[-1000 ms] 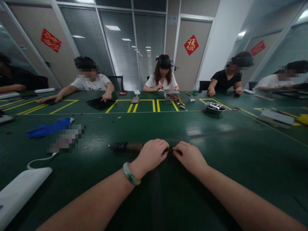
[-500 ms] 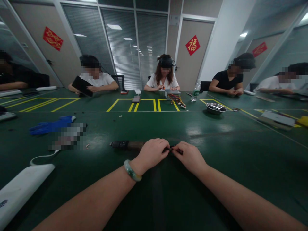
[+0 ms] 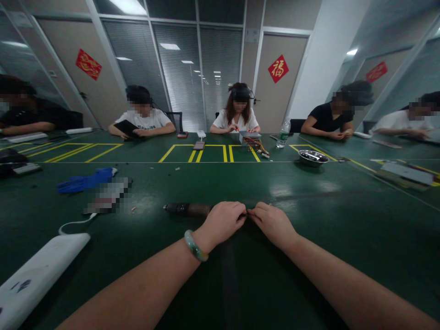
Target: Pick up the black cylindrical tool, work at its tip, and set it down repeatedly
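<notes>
My left hand (image 3: 225,221), with a jade-like bangle (image 3: 195,246) on its wrist, is closed, fingers curled and pointing right. Its fingertips meet those of my right hand (image 3: 273,223), which is closed in a pinch. Whatever is between the fingers is too small and dark to make out. Just beyond my left hand lies a dark, slim, cylindrical tool (image 3: 195,210), resembling an electric screwdriver, its metal tip pointing left. My left hand hides its right end, so I cannot tell whether the fingers touch it.
On the green table (image 3: 330,256), a white power bank (image 3: 44,275) with a cable lies at left, near a blurred device (image 3: 108,195) and a blue glove (image 3: 87,180). A metal bowl (image 3: 312,158) and a water bottle (image 3: 283,134) stand farther off. Several people sit opposite.
The view has tilted up slightly and turned left. My fingertips have drawn closer together, and the small dark part seen between them before is now mostly covered.
</notes>
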A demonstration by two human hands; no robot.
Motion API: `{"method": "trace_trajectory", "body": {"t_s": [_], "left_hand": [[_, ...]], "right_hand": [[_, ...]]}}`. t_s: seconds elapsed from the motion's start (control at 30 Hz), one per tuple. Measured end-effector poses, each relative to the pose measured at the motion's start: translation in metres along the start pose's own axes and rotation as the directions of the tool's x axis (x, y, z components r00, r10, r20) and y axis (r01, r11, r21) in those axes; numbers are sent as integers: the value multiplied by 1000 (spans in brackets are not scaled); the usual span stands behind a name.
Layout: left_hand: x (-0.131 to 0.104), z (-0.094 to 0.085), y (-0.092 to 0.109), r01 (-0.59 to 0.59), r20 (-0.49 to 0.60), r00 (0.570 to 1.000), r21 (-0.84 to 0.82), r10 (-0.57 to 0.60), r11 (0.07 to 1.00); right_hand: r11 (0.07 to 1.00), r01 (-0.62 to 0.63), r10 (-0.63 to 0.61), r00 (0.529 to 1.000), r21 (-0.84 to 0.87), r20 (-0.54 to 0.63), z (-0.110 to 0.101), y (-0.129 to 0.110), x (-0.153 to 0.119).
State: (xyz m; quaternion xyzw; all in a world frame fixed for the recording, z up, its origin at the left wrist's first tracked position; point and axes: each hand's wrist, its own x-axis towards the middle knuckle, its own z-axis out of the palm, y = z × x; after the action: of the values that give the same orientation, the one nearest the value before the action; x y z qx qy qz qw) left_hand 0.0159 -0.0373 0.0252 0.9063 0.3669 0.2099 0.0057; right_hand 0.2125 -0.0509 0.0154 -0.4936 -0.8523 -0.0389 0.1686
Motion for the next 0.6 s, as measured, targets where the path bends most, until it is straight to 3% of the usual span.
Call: {"method": "trace_trajectory", "body": {"t_s": [0.17, 0.33, 0.5, 0.6], "left_hand": [[0, -7, 3, 10, 17, 1000, 17, -11, 1000], [-2, -10, 4, 16, 9, 1000, -23, -16, 1000], [-7, -12, 1, -40, -73, 997, -54, 36, 998], [-11, -16, -1, -55, -85, 995, -59, 50, 997]], "right_hand": [[987, 84, -75, 995, -137, 66, -2, -3, 4], [980, 38, -8, 988, -193, 154, 4, -8, 11], [971, 42, -12, 992, -237, 125, 6, -8, 25], [975, 2, 19, 996, -224, 92, 5, 4, 36]]}}
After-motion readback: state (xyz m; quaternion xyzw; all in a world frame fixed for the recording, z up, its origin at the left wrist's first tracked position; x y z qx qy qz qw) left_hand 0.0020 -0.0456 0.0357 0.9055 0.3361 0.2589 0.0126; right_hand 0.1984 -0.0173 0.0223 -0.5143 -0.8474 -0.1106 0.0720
